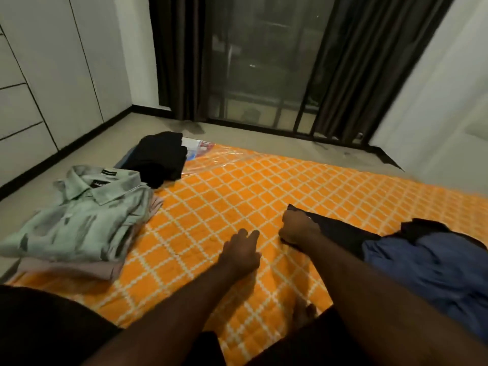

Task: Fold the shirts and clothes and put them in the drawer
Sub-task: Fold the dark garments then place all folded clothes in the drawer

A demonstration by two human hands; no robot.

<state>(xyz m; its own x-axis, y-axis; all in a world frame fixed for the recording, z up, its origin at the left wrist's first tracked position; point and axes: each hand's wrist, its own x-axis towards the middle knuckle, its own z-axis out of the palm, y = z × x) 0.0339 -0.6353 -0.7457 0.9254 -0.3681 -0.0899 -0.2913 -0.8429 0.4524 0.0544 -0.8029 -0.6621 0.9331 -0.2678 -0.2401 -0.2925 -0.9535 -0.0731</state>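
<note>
My right hand [298, 228] grips the edge of a dark garment [340, 233] lying on the orange checked mattress [237, 196]. A crumpled blue garment [427, 265] lies over it at the right, with another dark piece behind. My left hand [241, 253] rests just left of my right hand, fingers straight and touching the mattress. A folded pale green patterned shirt [84, 217] tops a stack of folded clothes at the left. A folded pile of black clothes [161, 157] sits at the mattress's far left corner.
White cabinet fronts with drawers [23, 107] line the left wall. Dark curtains [369, 62] frame a glass door [264, 62] straight ahead. Bare floor [264, 138] runs between the mattress and the door. My legs in dark shorts [47, 326] fill the bottom.
</note>
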